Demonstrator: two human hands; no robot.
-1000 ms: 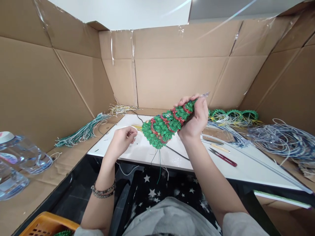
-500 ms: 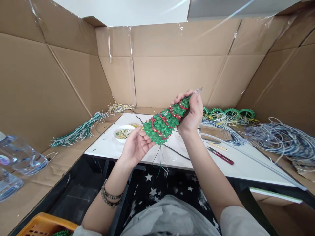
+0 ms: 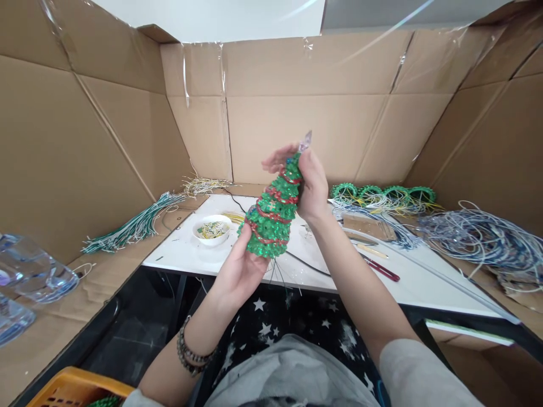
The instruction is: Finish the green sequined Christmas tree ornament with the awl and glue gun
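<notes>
Between my hands is a green beaded Christmas tree (image 3: 274,217) with red bead garlands and a clear star-like tip. It leans slightly to the right, above the near part of the white tabletop. My left hand (image 3: 244,265) supports its base from below, thumb against the lower left side. Near the top, my right hand (image 3: 311,183) is around the right side, its thumb by the tip and its fingers reaching behind. Thin loose wires (image 3: 278,271) hang from the underside. The fingers behind the tree are partly hidden.
A white bowl (image 3: 212,230) of small bits stands on the white tabletop (image 3: 178,254). At right lie a red-handled cutter (image 3: 382,268), green beaded rings (image 3: 382,195) and bundled wires (image 3: 479,237). Green-and-white strands (image 3: 136,226) lie left; an orange basket (image 3: 76,390) is below. Cardboard walls surround the table.
The tree has turned more upright and its tip has swung left. My right hand has moved left with it. My left thumb now presses on the tree's lower side.
</notes>
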